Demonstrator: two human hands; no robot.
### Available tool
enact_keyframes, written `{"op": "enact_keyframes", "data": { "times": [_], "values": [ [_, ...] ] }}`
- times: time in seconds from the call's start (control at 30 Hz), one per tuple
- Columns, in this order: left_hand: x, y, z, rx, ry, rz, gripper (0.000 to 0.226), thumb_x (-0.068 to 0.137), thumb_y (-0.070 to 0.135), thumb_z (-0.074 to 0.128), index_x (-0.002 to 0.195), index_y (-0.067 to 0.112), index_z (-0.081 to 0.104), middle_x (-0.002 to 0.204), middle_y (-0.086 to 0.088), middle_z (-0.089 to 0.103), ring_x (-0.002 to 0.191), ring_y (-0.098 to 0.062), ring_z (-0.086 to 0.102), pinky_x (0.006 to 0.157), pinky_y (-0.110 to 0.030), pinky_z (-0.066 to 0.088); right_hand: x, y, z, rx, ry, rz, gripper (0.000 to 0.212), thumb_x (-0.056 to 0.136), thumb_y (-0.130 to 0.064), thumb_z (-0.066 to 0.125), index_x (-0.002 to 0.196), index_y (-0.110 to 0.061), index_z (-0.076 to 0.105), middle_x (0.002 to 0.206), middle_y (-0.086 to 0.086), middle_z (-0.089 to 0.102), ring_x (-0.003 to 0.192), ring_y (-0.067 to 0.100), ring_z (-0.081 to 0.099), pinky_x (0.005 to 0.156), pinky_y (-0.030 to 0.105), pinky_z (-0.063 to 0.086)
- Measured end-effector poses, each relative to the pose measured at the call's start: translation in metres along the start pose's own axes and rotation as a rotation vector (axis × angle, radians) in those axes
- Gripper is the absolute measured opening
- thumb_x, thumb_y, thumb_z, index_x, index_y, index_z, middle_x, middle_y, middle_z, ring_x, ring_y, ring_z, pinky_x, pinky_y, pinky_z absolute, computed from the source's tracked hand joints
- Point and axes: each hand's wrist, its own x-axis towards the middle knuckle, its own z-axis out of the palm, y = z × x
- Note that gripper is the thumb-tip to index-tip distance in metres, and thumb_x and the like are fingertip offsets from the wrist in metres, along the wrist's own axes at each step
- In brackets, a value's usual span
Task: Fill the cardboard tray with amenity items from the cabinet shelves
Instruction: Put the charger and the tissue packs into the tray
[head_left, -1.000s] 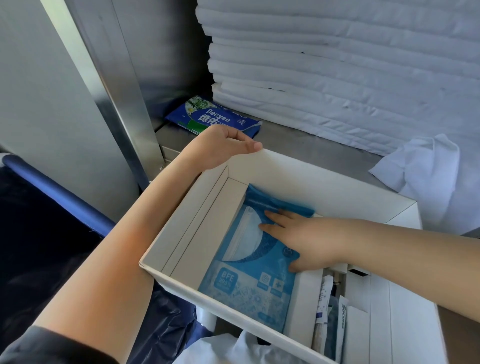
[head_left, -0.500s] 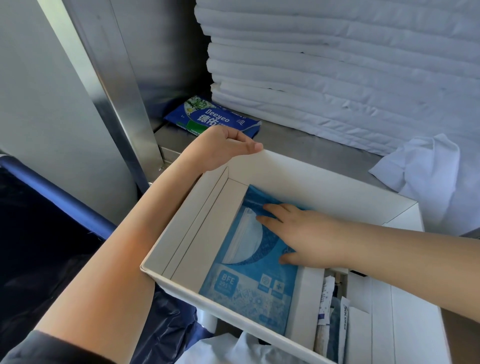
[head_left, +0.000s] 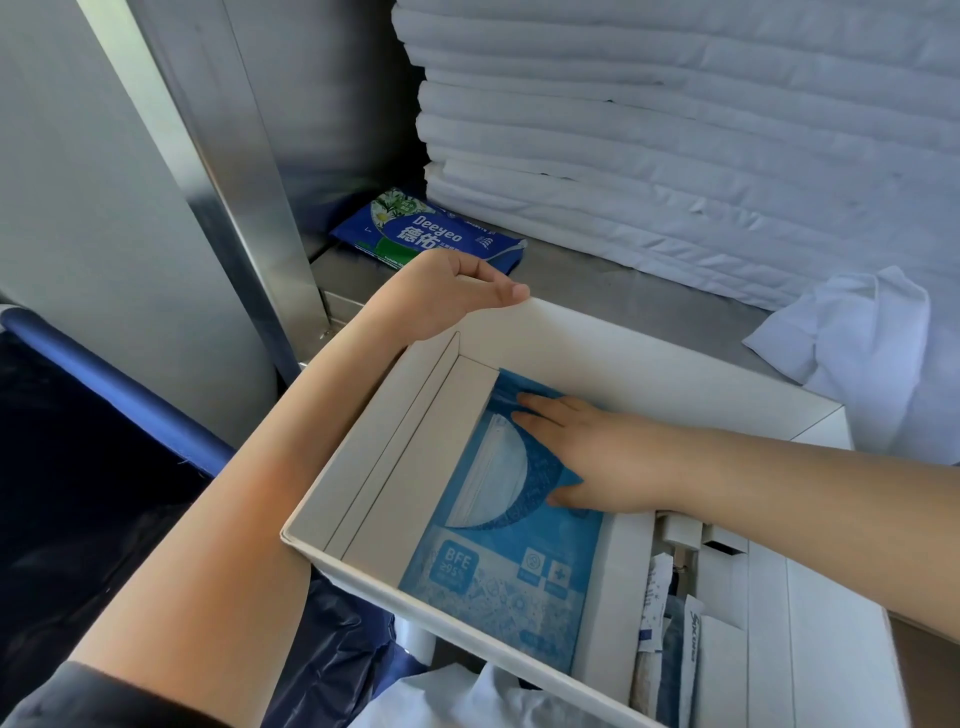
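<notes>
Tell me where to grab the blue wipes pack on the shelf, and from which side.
Pinch the wipes pack at its right end, from above and the right. It lies flat on the shelf; that end faces bare shelf, while the linen stack crowds its far side and the left hand, gripping the tray, overlaps its near edge.

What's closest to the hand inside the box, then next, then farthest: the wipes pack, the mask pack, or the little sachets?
1. Mask pack: under the right hand, touching.
2. Sachets: next compartment, on the right.
3. Wipes pack: outside the tray, back on the shelf.
</notes>
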Motion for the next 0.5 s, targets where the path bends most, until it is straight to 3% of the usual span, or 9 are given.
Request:
{"op": "enact_keyframes", "data": {
  "times": [0.13, 0.23, 0.5],
  "values": [
    [-0.0006, -0.0002, -0.0002, -0.006, 0.0, 0.003, 0.014, 0.082, 0.041, 0.068, 0.079, 0.028, 0.065, 0.086, 0.011, 0.065, 0.084, -0.002, 0.058, 0.072, -0.016, 0.042, -0.0011, -0.0003, -0.0032, 0.016, -0.031, 0.001, 0.084, 0.092, -0.041, 0.055, 0.153, -0.018, 0.002, 0.161, 0.002, -0.005, 0.146, 0.018, 0.006, 0.116, 0.026, 0.01],
    [-0.0006, -0.0001, -0.0001, -0.006, 0.0, 0.005, 0.014, 0.082, 0.041, 0.068, 0.078, 0.028, 0.065, 0.087, 0.013, 0.065, 0.086, 0.0, 0.058, 0.074, -0.015, 0.041, -0.003, 0.0002, -0.0044, 0.013, -0.078, 0.002, 0.083, 0.092, -0.043, 0.056, 0.153, -0.022, 0.004, 0.161, 0.001, -0.004, 0.146, 0.017, 0.005, 0.118, 0.03, 0.014],
    [-0.0008, 0.001, 0.0003, 0.002, -0.002, 0.001, 0.014, 0.082, 0.041, 0.067, 0.079, 0.028, 0.065, 0.085, 0.013, 0.064, 0.084, 0.0, 0.057, 0.071, -0.015, 0.04, -0.0053, -0.0027, 0.0043, -0.043, -0.151, 0.003, 0.101, 0.086, -0.047, 0.062, 0.151, -0.023, -0.011, 0.16, 0.003, -0.013, 0.146, 0.02, -0.001, 0.116, 0.033, 0.022]
  ]
}}
